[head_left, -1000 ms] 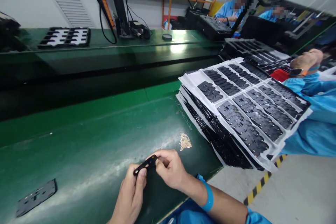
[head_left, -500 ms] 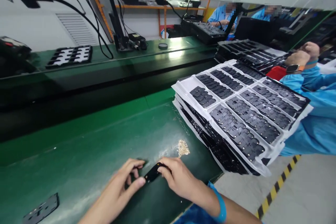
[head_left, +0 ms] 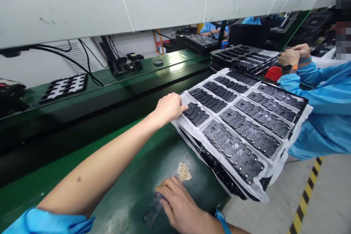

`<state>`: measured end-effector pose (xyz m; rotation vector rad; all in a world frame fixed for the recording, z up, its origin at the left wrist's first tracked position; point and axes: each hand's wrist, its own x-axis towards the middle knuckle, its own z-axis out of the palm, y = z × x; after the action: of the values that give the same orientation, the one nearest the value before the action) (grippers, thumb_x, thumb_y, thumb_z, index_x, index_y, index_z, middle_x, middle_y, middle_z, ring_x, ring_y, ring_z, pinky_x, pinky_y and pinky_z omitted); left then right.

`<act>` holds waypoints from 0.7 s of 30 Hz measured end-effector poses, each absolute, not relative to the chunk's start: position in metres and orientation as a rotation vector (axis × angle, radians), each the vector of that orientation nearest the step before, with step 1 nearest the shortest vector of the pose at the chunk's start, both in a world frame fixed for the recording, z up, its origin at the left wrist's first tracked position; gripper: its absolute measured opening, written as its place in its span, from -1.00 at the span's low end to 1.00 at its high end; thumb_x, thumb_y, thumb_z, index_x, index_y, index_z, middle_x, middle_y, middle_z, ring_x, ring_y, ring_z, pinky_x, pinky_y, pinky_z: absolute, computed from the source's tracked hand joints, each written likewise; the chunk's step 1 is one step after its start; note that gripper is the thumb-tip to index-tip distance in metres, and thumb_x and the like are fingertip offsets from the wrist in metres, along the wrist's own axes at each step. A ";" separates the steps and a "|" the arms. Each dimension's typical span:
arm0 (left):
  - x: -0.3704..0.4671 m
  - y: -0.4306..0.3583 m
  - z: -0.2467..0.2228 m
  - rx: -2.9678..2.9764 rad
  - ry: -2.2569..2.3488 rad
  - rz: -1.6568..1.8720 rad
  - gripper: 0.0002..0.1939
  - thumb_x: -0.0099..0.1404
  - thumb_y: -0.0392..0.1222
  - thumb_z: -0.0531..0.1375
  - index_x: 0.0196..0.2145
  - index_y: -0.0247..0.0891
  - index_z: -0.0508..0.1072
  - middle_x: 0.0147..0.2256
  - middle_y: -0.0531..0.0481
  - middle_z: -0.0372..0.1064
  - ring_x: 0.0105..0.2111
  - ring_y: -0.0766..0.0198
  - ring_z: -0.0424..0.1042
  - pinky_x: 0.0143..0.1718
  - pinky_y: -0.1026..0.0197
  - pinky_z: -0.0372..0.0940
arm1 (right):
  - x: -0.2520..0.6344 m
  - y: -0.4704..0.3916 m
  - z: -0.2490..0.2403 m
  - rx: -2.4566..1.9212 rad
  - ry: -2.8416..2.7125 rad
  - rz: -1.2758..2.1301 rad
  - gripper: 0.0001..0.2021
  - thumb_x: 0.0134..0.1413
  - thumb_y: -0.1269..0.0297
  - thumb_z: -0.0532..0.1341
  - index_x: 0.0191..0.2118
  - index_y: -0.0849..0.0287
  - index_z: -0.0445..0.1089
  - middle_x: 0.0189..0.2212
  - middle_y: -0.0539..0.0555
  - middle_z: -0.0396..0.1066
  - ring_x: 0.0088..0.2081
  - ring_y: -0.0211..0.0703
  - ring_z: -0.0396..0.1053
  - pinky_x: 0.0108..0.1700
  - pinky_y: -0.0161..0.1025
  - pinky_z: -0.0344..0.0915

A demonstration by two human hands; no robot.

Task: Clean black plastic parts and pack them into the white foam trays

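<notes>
My left hand (head_left: 170,108) reaches to the near left corner of the top tray (head_left: 226,111), its fingers closed at the edge beside a row of dark parts (head_left: 196,114). What the fingertips grip there is hidden. Low in the view, my right hand (head_left: 178,203) holds a flat dark part (head_left: 154,209) between thumb and fingers above the green bench (head_left: 128,182). A small heap of pale bits (head_left: 184,172) lies just beyond my right hand. The tray, lined with white sheet, tops a stack and carries rows of dark flat parts.
Another tray stack (head_left: 244,56) stands behind. At the right are a person's hands (head_left: 294,55) and blue sleeves. A grey beam (head_left: 164,12) crosses overhead. A black-and-white tray (head_left: 64,87) sits on the far left ledge.
My left hand has left the dark part and moved up and right to the tray. My right hand keeps the part, now turned more upright. The view has shifted.
</notes>
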<state>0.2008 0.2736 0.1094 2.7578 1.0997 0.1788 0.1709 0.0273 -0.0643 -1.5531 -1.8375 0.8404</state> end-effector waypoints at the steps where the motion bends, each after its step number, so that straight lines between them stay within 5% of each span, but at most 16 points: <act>1: 0.206 0.275 0.109 2.762 1.124 0.117 -0.77 0.37 -0.07 0.32 -0.32 -0.30 0.62 -0.17 -0.26 0.59 -0.10 -0.14 0.59 -0.10 -0.02 0.45 | 0.173 0.026 -0.065 -1.541 -1.829 0.851 -0.66 0.31 0.49 0.18 0.13 0.13 0.46 -0.02 0.15 0.46 0.03 0.04 0.39 0.17 -0.07 0.37; 9: 0.216 0.277 0.104 2.831 1.147 0.022 -0.80 0.36 -0.30 0.16 -0.32 -0.31 0.60 -0.19 -0.29 0.60 -0.15 -0.07 0.61 -0.15 0.06 0.45 | 0.176 0.021 -0.067 -1.467 -1.763 0.909 -0.58 0.28 0.48 0.19 0.21 0.10 0.41 0.04 0.16 0.45 0.08 0.05 0.37 0.22 -0.01 0.36; 15: 0.193 0.266 0.142 3.020 1.195 0.204 -0.76 0.44 -0.26 0.07 -0.23 -0.34 0.54 -0.12 -0.26 0.50 -0.15 -0.03 0.56 -0.07 0.02 0.43 | 0.180 0.017 -0.043 -1.320 -1.575 0.903 -0.56 0.30 0.47 0.19 0.25 0.12 0.40 0.08 0.19 0.45 0.13 0.03 0.39 0.26 -0.01 0.35; 21: 0.108 0.216 0.170 3.089 1.261 0.422 -0.77 0.49 -0.13 0.04 -0.31 -0.24 0.36 -0.27 -0.02 0.33 -0.40 0.22 0.37 -0.32 0.19 0.26 | 0.180 0.036 -0.017 -0.991 -1.049 1.151 -0.58 0.26 0.22 0.34 0.19 0.14 0.40 -0.02 0.18 0.53 -0.13 -0.11 0.50 -0.09 -0.14 0.47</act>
<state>0.1082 0.2159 0.1703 3.0888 1.2614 0.4216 0.1803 0.0362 -0.0173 -0.9913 -1.0489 1.1510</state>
